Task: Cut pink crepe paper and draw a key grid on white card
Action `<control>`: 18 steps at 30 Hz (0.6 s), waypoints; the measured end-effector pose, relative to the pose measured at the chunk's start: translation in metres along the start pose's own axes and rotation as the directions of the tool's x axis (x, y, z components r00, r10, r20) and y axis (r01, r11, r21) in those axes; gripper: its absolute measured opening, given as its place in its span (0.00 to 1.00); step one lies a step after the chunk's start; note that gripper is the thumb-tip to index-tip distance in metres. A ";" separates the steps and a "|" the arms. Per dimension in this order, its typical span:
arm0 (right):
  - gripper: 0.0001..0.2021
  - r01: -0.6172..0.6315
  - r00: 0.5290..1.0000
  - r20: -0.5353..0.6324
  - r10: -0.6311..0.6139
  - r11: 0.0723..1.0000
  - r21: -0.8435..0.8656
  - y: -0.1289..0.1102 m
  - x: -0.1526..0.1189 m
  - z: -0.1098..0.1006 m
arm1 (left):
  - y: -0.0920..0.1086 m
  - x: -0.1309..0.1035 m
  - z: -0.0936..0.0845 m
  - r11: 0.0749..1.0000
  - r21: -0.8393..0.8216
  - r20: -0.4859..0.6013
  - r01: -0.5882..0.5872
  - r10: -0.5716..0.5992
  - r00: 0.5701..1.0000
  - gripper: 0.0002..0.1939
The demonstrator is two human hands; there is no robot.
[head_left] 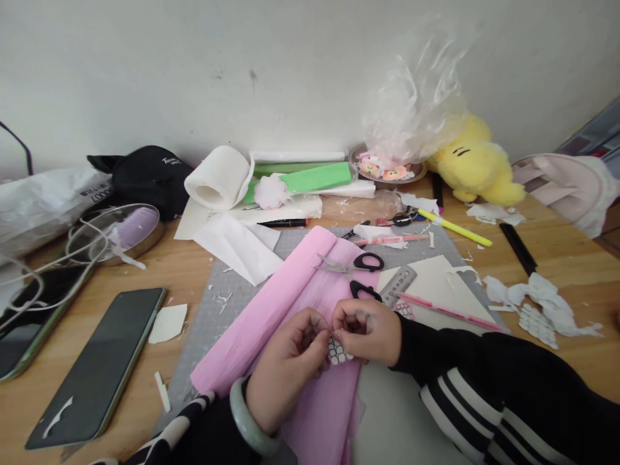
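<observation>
Between my two hands is a small white piece with a black-outlined cell pattern [338, 351]. My left hand [293, 358], with a pale bangle at the wrist, is closed, its thumb and fingers pinched at the piece's left edge. Opposite it, my right hand [365, 330] pinches the top right of the same piece. Both hands are over a partly unrolled roll of pink crepe paper [271, 300]. Open-bladed scissors [346, 267] with black handles lie on the crepe paper just above my right hand. A metal ruler [400, 284] and a pink pen [448, 311] lie beyond that hand.
A grey cutting mat [203, 326] lies under the work. Phones, including a dark one [99, 368], lie at left. Along the wall stand a toilet paper roll [220, 177], green paper [314, 179], a metal dish [419, 173] and a yellow plush toy [475, 161]. Paper scraps [542, 310] litter the right.
</observation>
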State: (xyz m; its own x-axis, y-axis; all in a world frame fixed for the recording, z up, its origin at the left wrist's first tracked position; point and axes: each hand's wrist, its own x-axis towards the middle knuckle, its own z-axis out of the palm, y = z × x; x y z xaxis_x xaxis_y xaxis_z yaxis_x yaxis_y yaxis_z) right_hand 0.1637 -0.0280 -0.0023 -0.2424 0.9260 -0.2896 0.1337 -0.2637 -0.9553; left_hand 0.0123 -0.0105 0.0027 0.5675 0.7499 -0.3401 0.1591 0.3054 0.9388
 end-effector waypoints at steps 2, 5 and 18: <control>0.04 -0.007 1.000 0.002 0.007 1.000 0.003 0.000 0.000 0.000 | 0.000 0.000 0.000 1.000 0.018 0.001 0.001 -0.001 1.000 0.08; 0.04 -0.020 1.000 0.008 0.020 1.000 0.011 -0.002 -0.001 0.000 | -0.002 0.000 -0.001 0.999 0.032 0.000 -0.001 0.001 1.000 0.08; 0.05 -0.035 0.999 0.019 0.035 0.999 0.009 -0.001 0.000 0.000 | -0.002 -0.001 0.001 1.000 -0.004 -0.006 0.002 -0.002 1.000 0.10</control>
State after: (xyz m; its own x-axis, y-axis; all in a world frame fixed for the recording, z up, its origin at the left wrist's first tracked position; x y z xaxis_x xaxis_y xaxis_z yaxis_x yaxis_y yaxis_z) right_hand 0.1636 -0.0277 -0.0014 -0.2558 0.9109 -0.3236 0.1330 -0.2984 -0.9451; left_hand 0.0120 -0.0120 0.0016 0.5620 0.7530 -0.3424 0.1572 0.3091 0.9379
